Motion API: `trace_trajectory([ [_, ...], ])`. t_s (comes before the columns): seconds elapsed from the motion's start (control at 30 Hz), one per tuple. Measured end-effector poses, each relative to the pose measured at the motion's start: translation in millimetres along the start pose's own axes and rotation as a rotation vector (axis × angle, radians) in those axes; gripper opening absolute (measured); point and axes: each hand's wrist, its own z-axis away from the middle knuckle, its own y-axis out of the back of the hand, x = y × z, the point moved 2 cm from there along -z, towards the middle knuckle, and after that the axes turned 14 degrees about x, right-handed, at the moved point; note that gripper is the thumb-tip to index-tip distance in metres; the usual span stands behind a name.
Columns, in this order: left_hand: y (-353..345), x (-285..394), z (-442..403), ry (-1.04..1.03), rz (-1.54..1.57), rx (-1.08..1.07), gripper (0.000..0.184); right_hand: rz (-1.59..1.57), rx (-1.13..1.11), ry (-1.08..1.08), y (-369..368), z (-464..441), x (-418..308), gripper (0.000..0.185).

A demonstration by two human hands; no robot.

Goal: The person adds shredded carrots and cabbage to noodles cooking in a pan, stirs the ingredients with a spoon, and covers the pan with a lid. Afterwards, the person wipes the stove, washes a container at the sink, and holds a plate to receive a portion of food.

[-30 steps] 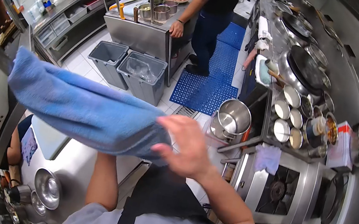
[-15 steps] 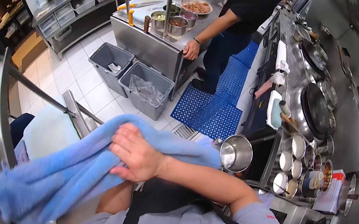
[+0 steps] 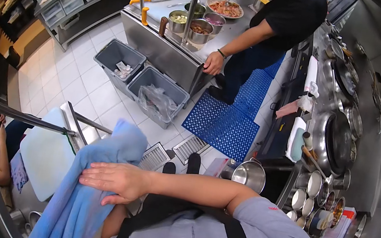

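My right hand (image 3: 113,180) lies across a blue towel (image 3: 78,206), its fingers stretched flat on the cloth and the thumb apart. The towel hangs in folds from its bunched upper end down to the bottom edge of the view. Beneath it runs my left forearm (image 3: 114,219); my left hand is hidden under the cloth, so its fingers do not show. Left of the towel is a whitish cutting board (image 3: 43,157) on a steel surface.
Two grey bins (image 3: 152,118) stand by a steel counter (image 3: 162,50) with metal tubs and a plate of food. A co-worker (image 3: 288,24) stands there, one hand on its corner. Blue mats (image 3: 221,129) cover part of the floor. Pans (image 3: 337,140) line the right side.
My right hand has moved left and down, its fingers going from curled round the towel to flat. The towel now hangs more steeply. The view has shifted, showing my feet and another person at left.
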Motion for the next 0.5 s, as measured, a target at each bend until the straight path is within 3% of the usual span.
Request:
trace_trajectory([
  [0.17, -18, -3, -9, 0.005, -0.04, 0.058, 0.031, 0.08, -0.128, 0.063, 17, 6, 30, 0.059],
  [0.27, -32, -9, -10, 0.002, -0.06, 0.099, 0.031, 0.214, -0.267, -0.007, 35, 31, 56, 0.053],
  [0.37, -50, -14, -10, 0.001, -0.075, 0.144, 0.032, 0.358, -0.282, -0.158, 77, 62, 78, 0.049],
  [0.43, -62, -17, -8, -0.006, -0.091, 0.172, 0.033, 0.402, -0.334, -0.397, 117, 80, 91, 0.05],
  [0.5, -77, -21, -8, -0.009, -0.106, 0.193, 0.033, 0.442, -0.315, -0.411, 149, 100, 107, 0.048],
])
